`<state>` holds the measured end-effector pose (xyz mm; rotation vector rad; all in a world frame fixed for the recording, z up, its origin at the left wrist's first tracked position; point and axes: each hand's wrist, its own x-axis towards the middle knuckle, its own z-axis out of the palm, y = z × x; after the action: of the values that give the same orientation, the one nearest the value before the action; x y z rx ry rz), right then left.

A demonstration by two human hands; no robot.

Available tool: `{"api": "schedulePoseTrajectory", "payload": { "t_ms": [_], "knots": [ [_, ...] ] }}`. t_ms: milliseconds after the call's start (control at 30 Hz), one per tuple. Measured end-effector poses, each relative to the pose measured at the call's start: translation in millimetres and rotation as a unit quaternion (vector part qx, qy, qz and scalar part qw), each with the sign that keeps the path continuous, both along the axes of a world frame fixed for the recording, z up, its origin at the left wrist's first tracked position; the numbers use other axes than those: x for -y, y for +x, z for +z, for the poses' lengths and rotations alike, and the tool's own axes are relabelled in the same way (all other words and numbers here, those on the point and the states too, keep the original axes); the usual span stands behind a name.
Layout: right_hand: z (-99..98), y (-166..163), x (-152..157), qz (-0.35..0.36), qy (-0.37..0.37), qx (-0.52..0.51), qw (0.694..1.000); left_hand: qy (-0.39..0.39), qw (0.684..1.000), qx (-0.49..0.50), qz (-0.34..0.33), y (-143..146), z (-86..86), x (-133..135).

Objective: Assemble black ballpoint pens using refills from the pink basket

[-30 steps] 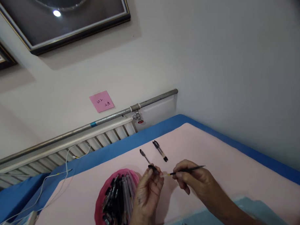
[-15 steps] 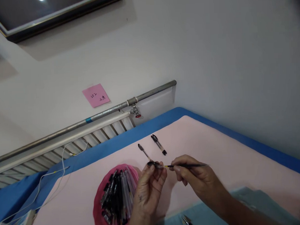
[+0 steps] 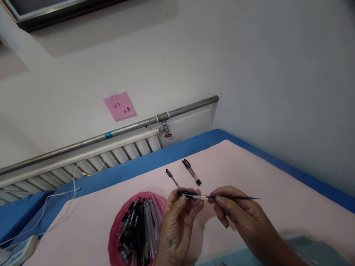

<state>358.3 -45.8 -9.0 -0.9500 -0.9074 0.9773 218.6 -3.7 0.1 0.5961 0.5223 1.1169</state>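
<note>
2 hands (image 3: 180, 222) (image 3: 241, 216) – L grip pinching pen barrel (image 3: 187, 194), R pinching refill (image 3: 235, 197) | pink bowl (image 3: 114, 244) – full of pens (image 3: 138, 231)

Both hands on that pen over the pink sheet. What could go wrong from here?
1. The thin refill in the right hand looks bendable; meeting the barrel in the left hand off-axis may kink it.
2. Its tip may smear ink on the sheet.
3. The left wrist sits close to the pink bowl and might tip it.

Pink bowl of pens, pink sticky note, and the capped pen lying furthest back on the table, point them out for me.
pink bowl (image 3: 115, 244), head view, on its left rim.
pink sticky note (image 3: 119, 106), head view, middle of the paper.
capped pen (image 3: 191, 172), head view, middle of its barrel.
</note>
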Motion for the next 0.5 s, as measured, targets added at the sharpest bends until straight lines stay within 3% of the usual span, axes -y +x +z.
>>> {"api": "schedulePoseTrajectory", "payload": {
  "t_ms": [500],
  "knots": [
    [-1.8, -8.0, -2.3, 0.013, -0.033, -0.061, 0.997, -0.006, 0.999, 0.032, 0.007, 1.2, -6.8, -2.1]
  ]
}}
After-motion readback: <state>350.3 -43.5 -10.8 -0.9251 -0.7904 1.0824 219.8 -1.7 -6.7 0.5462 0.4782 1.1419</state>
